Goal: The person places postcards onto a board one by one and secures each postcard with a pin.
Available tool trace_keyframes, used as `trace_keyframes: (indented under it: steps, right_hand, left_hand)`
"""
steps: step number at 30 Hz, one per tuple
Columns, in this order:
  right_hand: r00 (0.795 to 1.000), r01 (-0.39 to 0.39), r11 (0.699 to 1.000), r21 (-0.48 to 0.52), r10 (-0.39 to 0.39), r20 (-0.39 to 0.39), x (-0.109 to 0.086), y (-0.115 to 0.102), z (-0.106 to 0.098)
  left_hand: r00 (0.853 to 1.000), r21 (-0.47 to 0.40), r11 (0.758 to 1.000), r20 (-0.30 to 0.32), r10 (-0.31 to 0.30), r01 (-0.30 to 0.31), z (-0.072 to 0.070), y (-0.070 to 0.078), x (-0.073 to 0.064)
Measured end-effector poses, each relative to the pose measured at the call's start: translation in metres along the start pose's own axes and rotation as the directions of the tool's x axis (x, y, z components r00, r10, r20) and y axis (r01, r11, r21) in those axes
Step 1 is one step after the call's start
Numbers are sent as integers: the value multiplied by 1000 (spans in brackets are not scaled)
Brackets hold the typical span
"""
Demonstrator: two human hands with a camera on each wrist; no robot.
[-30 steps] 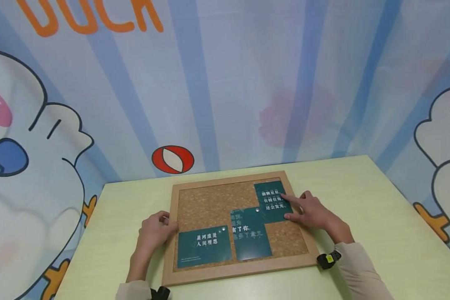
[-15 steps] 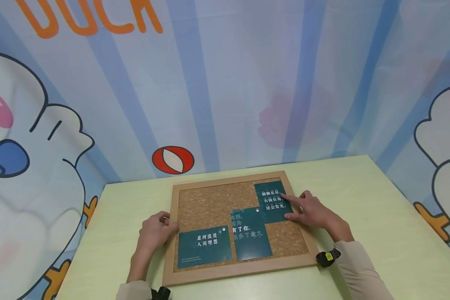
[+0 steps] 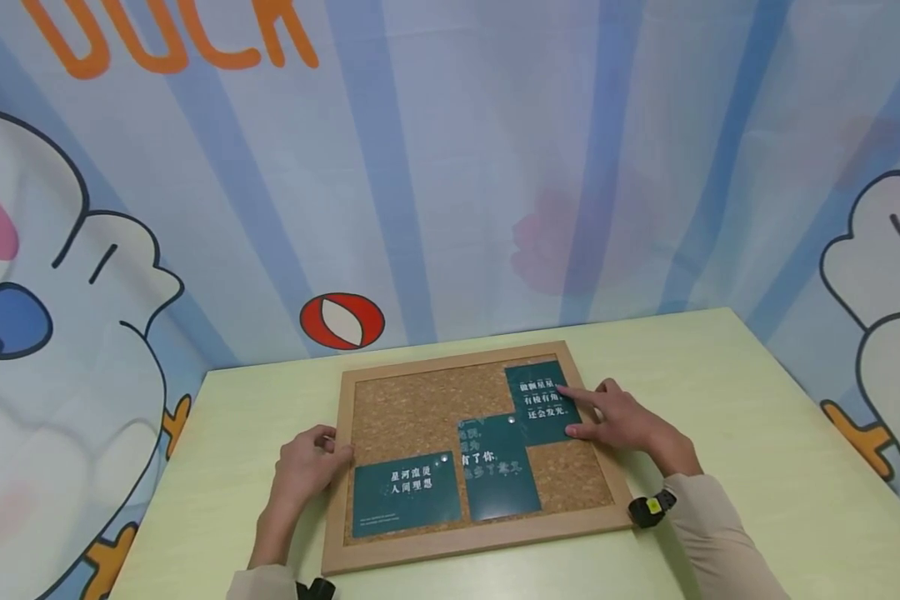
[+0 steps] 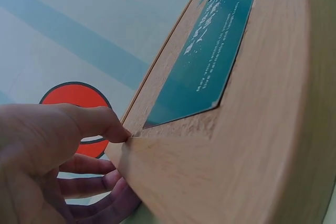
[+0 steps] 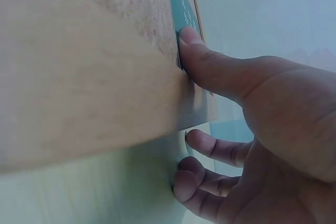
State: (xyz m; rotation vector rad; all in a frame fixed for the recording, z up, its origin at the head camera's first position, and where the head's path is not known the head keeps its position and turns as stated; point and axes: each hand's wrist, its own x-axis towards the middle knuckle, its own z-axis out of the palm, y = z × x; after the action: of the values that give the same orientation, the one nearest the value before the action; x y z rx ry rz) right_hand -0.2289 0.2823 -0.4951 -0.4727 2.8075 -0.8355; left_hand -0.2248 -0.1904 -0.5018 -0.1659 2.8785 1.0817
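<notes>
A cork board (image 3: 412, 408) in a light wood frame lies on the table, bearing three dark green cards with white writing. My left hand (image 3: 307, 467) grips the frame's left side, its thumb on top and its other fingers against the outer edge. With its index finger extended, my right hand (image 3: 622, 421) touches the upper right card (image 3: 540, 425); the thumb (image 5: 191, 38) presses by that card's lower corner. Its remaining fingers hang loosely curled beyond the frame. A middle card (image 3: 502, 492) overlaps the upper right one and carries a round pin (image 3: 512, 420). Another pin (image 3: 444, 457) sits on the left card (image 3: 405, 508).
Beneath the board is a pale yellow-green table (image 3: 705, 375), its back edge against a blue striped backdrop (image 3: 465, 167) with cartoon figures. Bare cork shows at the board's upper left and lower right.
The head view has shifted slightly, so everything appears a little further left. Both hands and the cards keep their places on the board.
</notes>
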Motion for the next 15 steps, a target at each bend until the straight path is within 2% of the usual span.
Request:
trace_keyframes:
  steps: [10, 15]
  right_hand:
    - [999, -27, 1000, 15, 27, 25, 1, -2, -2]
    - [998, -58, 997, 43, 57, 27, 2, -1, -1]
  left_hand:
    - [999, -1, 1000, 43, -5, 5, -2, 1, 1]
    - [998, 39, 999, 70, 0, -3, -5, 3, 3]
